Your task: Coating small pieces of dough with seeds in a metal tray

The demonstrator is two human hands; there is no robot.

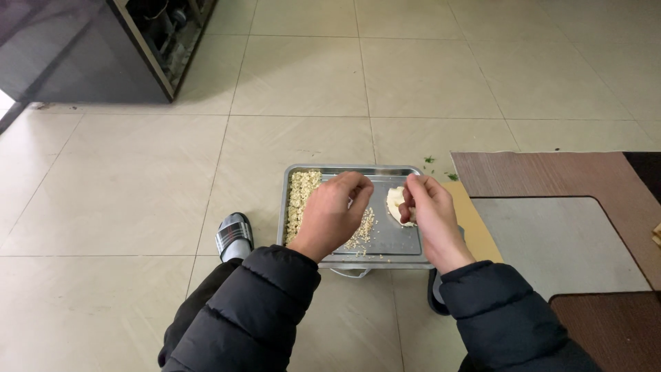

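Over the metal tray (399, 246) on the floor, the left hand (335, 210) pinches small crumbs (363, 231) while the right hand (428, 207) grips a white dough piece (394, 202).

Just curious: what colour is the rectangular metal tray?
Shiny silver-grey rectangular metal tray, seen in the head view.

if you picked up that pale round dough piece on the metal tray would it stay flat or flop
The pale round dough piece looks thin and soft, so it would probably droop over the fingers. It likely weighs little and might tear if tugged. Lying flat on the rectangular metal tray beside the right hand, it seems unlikely to roll.
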